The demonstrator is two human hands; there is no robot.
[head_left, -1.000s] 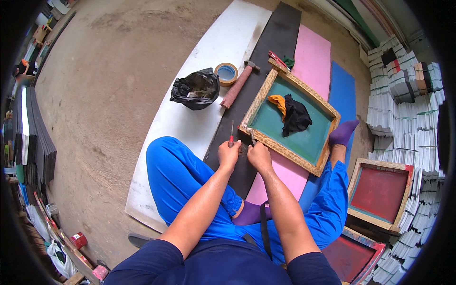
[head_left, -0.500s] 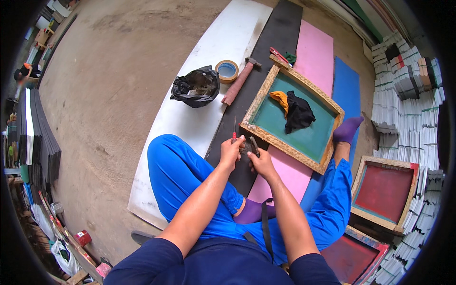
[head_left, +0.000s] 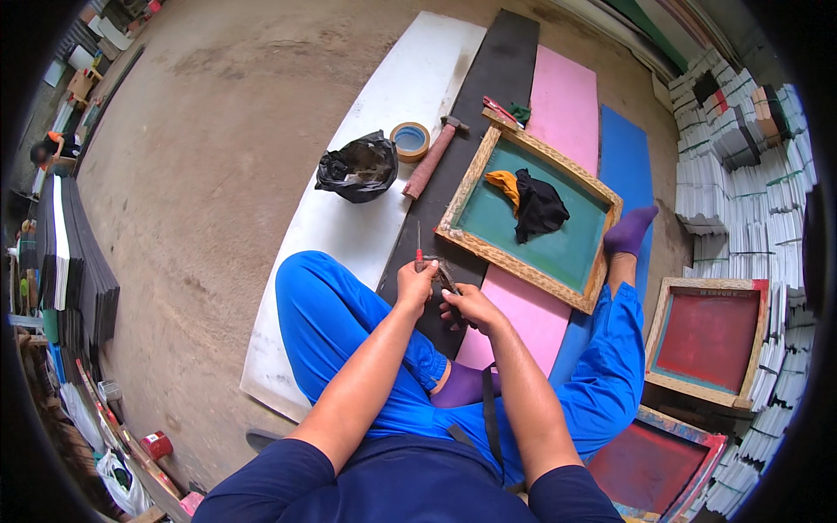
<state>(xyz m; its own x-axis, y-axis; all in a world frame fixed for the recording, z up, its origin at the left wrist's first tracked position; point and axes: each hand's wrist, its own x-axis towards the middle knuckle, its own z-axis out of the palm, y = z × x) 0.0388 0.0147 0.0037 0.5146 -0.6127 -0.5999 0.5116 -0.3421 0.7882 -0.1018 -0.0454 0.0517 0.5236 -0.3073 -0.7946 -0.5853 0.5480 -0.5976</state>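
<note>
In the head view, centre: grasping a slim, red-handled metal tool [head_left: 419, 254] in the grip of the left hand [head_left: 414, 288], and dark metal pliers [head_left: 449, 281] in that of the right hand [head_left: 473, 306]. Apparently mid-work; cannot tell finished parts from remaining ones. Visible upper left of centre: open black plastic bag [head_left: 333, 172], with pale, unclear contents inside. Right of centre: rectangular wooden frame [head_left: 523, 271] with green mesh [head_left: 516, 158], bearing crumpled black cloth [head_left: 540, 207] and orange-yellow cloth [head_left: 503, 181].

pliers [head_left: 449, 280]: dull dk metal; s/driver [head_left: 418, 240]: metal shaft; bag [head_left: 353, 185]: glossy crinkled blk plastic; frame [head_left: 516, 268]: matt wood; rag [head_left: 540, 206]: matt cloth; floor [head_left: 192, 183]: rough
</note>
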